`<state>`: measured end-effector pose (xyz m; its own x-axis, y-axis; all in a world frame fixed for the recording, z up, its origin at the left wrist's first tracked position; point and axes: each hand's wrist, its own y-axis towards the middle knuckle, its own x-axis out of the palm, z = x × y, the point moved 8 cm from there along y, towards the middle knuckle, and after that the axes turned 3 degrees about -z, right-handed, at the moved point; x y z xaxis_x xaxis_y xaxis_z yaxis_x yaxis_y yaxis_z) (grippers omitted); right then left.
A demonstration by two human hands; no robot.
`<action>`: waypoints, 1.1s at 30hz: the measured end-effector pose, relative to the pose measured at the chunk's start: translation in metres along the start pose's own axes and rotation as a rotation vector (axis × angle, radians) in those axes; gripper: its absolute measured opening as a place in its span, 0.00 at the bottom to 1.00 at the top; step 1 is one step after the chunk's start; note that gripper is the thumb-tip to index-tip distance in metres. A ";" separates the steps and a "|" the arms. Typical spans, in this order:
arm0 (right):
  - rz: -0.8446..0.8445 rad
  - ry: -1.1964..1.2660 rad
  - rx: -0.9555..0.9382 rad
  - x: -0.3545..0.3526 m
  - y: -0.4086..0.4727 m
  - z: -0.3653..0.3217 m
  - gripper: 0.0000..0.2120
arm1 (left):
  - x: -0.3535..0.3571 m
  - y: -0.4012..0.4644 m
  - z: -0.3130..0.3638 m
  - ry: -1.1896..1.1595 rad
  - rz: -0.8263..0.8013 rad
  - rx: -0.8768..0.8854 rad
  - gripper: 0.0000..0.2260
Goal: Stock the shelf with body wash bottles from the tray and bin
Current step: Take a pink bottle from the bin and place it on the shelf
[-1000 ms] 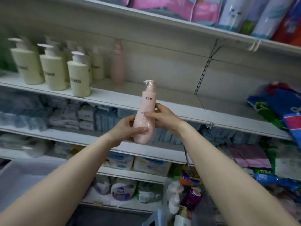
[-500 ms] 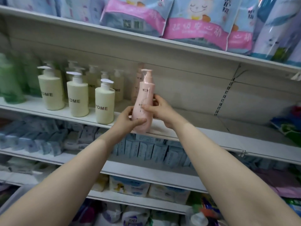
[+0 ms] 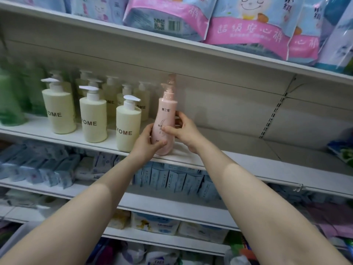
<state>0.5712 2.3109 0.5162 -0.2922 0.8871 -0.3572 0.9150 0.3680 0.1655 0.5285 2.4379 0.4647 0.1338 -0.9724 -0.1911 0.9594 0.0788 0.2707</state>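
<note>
Both hands, the left hand and the right hand, grip the upright pink bottle at the shelf front edge, just right of the cream bottles.

Light is falling soft and even from above; I'm seeing no hard glare. The upper shelf is casting shade over the back wall behind the bottles. The green bottles at far left are smearing into blur. Shelf lines are bowing at the edges from the wide lens. My forearms are looming oversized and soft in the foreground.
</note>
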 end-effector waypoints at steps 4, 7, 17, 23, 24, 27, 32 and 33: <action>-0.011 0.001 -0.004 0.000 -0.003 0.001 0.32 | 0.001 0.000 -0.005 0.032 0.001 0.002 0.30; -0.019 -0.011 -0.017 0.002 -0.008 0.001 0.34 | 0.002 -0.003 -0.008 0.052 0.016 -0.007 0.31; -0.013 -0.067 0.027 0.000 -0.032 0.026 0.30 | 0.003 -0.027 -0.011 0.122 0.158 -0.046 0.27; 0.027 -0.109 0.039 -0.027 -0.065 0.050 0.27 | 0.017 -0.063 -0.008 0.082 0.354 -0.065 0.25; 0.030 -0.105 0.041 -0.033 -0.073 0.054 0.26 | 0.024 -0.068 -0.008 0.075 0.367 -0.069 0.23; 0.032 -0.102 0.054 -0.051 -0.097 0.069 0.25 | 0.056 -0.083 -0.007 0.081 0.348 -0.084 0.18; 0.044 -0.084 0.084 -0.093 -0.145 0.102 0.23 | 0.128 -0.099 -0.005 0.094 0.235 -0.080 0.17; 0.046 -0.085 0.095 -0.103 -0.156 0.109 0.23 | 0.144 -0.102 -0.004 0.095 0.207 -0.080 0.17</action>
<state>0.4894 2.1317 0.4269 -0.2284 0.8741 -0.4286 0.9503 0.2959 0.0970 0.4509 2.2902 0.4059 0.3485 -0.9090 -0.2287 0.9253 0.2948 0.2385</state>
